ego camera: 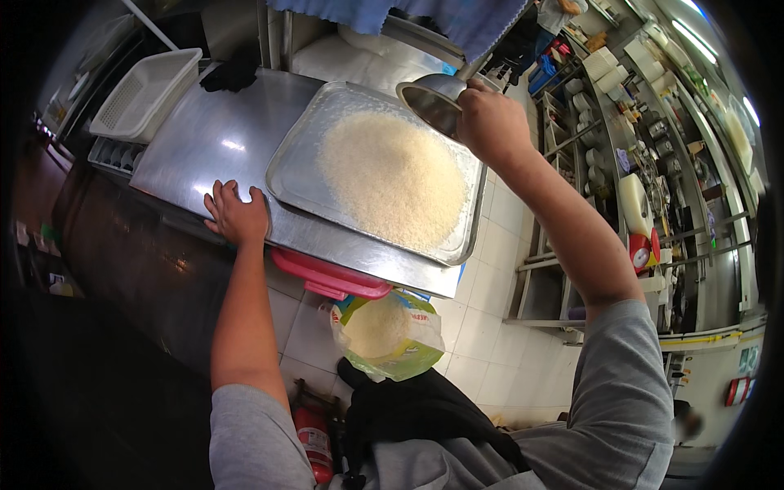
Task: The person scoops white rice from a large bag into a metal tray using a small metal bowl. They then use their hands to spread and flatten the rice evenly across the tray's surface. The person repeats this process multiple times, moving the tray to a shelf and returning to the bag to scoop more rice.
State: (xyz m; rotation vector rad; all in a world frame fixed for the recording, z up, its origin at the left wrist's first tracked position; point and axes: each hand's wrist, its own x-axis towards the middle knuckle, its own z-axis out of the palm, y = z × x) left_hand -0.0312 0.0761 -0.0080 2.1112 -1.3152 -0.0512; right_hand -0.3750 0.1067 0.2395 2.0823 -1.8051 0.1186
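Observation:
A wide heap of white rice (395,177) lies on a rimmed metal tray (294,165), which rests on a stainless steel table (245,128). My right hand (495,119) grips the rim of a metal bowl (432,101), tilted above the tray's far right corner; its contents cannot be made out. On the table's near edge, left of the tray, my left hand (237,211) rests with its fingers apart and nothing held. Below the table, near my legs, stands an open plastic sack (422,349) with more rice in it.
A white plastic basket (144,92) and a black cloth (229,75) are at the far left. Under the table's near edge is a pink plastic container (331,272). A red fire extinguisher (313,438) stands near my legs. Metal shelving (545,260) lines the right; a person (554,18) is at the back.

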